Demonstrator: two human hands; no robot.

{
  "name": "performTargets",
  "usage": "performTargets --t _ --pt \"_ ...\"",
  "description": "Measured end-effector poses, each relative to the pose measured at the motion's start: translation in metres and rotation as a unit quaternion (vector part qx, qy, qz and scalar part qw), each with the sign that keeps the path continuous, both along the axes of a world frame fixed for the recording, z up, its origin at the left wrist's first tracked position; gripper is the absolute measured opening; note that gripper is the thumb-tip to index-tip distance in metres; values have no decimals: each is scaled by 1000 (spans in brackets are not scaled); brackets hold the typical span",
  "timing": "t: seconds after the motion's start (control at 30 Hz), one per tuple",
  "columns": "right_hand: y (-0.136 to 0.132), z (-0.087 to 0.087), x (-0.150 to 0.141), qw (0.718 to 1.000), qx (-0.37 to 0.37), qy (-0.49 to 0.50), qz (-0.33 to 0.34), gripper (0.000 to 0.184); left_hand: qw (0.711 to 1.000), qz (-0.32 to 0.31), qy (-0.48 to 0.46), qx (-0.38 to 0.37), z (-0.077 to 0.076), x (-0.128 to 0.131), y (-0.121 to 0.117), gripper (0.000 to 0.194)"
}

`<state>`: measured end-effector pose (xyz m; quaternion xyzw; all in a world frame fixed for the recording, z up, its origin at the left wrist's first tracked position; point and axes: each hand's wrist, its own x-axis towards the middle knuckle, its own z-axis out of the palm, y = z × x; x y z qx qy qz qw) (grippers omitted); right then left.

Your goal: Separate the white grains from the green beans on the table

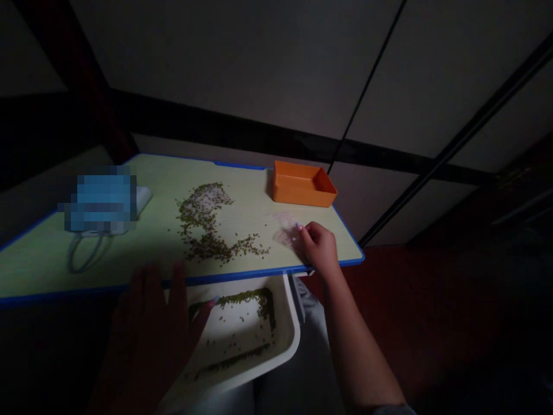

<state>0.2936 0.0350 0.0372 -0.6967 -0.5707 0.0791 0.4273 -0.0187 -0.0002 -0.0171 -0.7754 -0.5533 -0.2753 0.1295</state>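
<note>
Small green beans (207,245) are scattered over the pale tabletop (250,196), joined to a heap of white grains (206,199) mixed with more beans. A thin patch of white grains (285,236) lies beside my right hand (318,245). That hand rests low at the table's right part, fingers curled and thumb against the index finger; whatever is between them is too small to make out. My left hand (155,323), dark and in shadow, spreads its fingers at the front edge. Its thumb reaches over a white drawer-like tray (294,328) holding green beans along its sides.
An open orange box (302,196) stands at the back right of the table. On the left sits a blurred-out blue device (103,199) with a looped cable (86,259). Dark cabinet panels (242,75) rise behind the table, and a reddish floor (389,300) shows at right.
</note>
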Motion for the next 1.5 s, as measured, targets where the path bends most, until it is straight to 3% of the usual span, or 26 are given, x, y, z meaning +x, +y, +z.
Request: performTargets --t 0.17,0.37,0.53,0.77,1.13,1.33,1.5 --pt "17 23 -21 961 -118 -239 -79 31 997 -3 24 72 -14 -3 9 88" --pt "57 48 -49 929 -197 -310 -33 38 995 11 29 99 -18 -2 15 88" --pt "77 42 -63 926 -189 -327 16 39 994 20 44 99 -17 -5 15 88" --pt "82 30 -86 915 -169 -352 104 35 992 17 60 114 -21 -7 14 86" --pt "74 36 -78 918 -150 -295 217 43 996 21 55 71 -12 -5 9 90" --pt "67 34 -48 944 -127 -224 205 35 995 30 81 58 -12 -8 9 85" --pt "46 22 -17 958 -86 -113 250 34 991 29 111 68 -8 -9 8 80"
